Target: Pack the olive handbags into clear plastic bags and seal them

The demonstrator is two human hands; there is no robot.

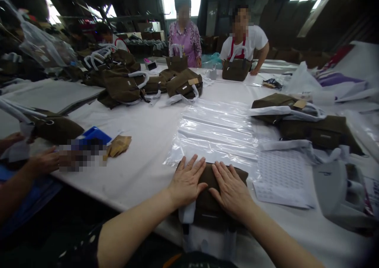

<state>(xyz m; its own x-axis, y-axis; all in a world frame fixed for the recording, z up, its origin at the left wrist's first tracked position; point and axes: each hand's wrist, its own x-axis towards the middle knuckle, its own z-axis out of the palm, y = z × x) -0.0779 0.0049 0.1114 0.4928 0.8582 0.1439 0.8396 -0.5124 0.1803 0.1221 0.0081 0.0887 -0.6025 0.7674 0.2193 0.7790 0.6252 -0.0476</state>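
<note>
Olive-brown fabric tote bag (214,193) is laid flat at the near edge of the white-covered counter (139,181). Its long axis appears to run away from the wearer, though the folded shape and the covering hands leave this uncertain. The far end is pointed across the counter and is placed against the near edge of a clear plastic sleeve (211,135). White webbing handles (187,212) are gathered at the near end, toward the wearer, and are bunched beyond the counter edge. The fabric looks soft and matte, and a rounded far edge is shown; most of the upper face is covered.

The left hand (186,181) and right hand (231,191) are spread flat, palms down, on the bag. Nothing is clamped or gripped, and the two hands are kept just apart, side by side.

A printed sheet of labels (281,177) is laid just to the right of the bag. Further olive totes with white handles (310,128) are heaped beyond it, and others (124,86) are piled across the counter. To the left, a co-worker's hand (44,161) is seen near a blue tray (94,135). Two co-workers (241,43) are stationed at the far side, with upright totes before them.
</note>
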